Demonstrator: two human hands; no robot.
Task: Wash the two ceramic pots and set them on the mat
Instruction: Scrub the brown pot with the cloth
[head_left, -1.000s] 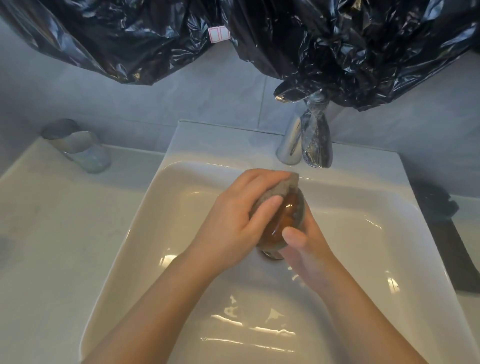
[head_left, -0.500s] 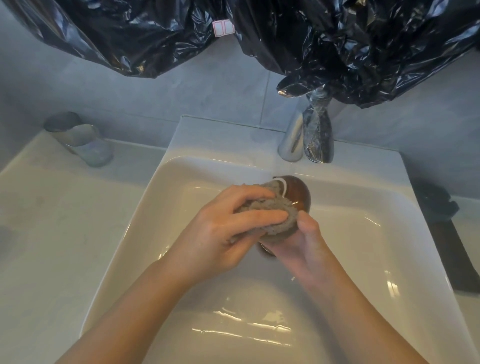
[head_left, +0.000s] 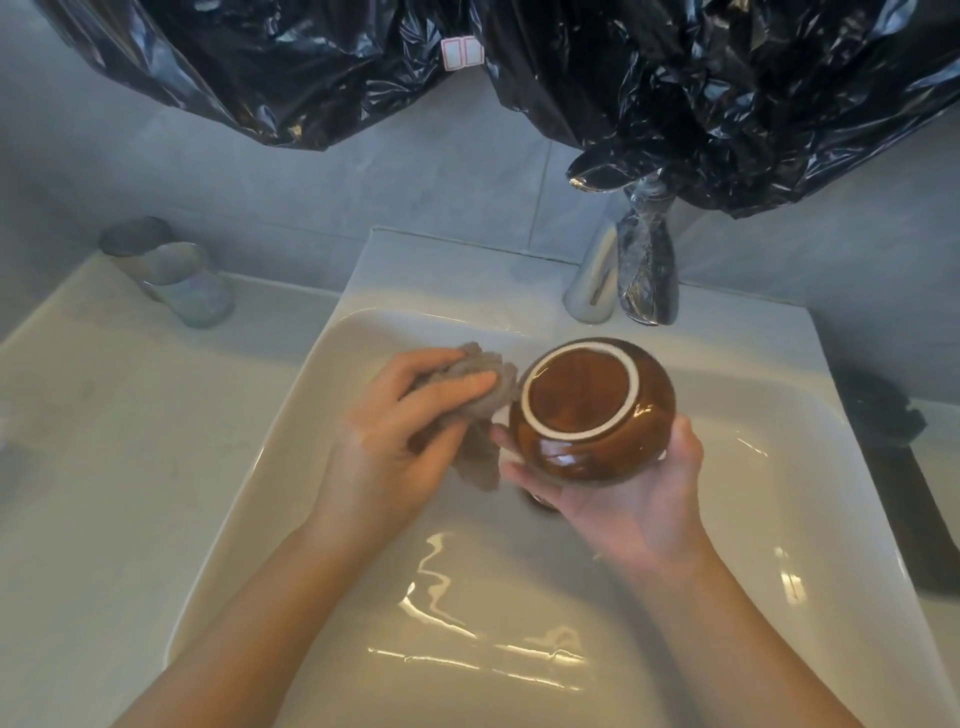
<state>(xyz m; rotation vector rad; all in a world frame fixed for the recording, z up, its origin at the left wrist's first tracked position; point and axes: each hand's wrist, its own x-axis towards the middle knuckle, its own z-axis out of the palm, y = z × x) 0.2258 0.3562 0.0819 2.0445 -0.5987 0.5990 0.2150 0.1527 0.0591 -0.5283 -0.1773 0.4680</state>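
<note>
A round brown glazed ceramic pot (head_left: 592, 410) rests upside down in my right hand (head_left: 618, 493), its white-ringed base facing up, held over the white sink basin (head_left: 467, 613). My left hand (head_left: 395, 436) grips a grey cloth (head_left: 472, 395) just left of the pot, the cloth's edge close to the pot's side. A second pot is not in view. A dark mat (head_left: 904, 493) lies on the counter at the right edge.
A chrome tap (head_left: 623, 270), partly wrapped in black plastic, stands behind the basin. Black plastic bags (head_left: 675, 88) hang over the wall above. Two glass tumblers (head_left: 171, 270) stand on the counter at the left. Water glistens in the basin bottom.
The cloth in my left hand has come off the pot and moved left. My right hand has turned the pot so its base faces up and is fully exposed.
</note>
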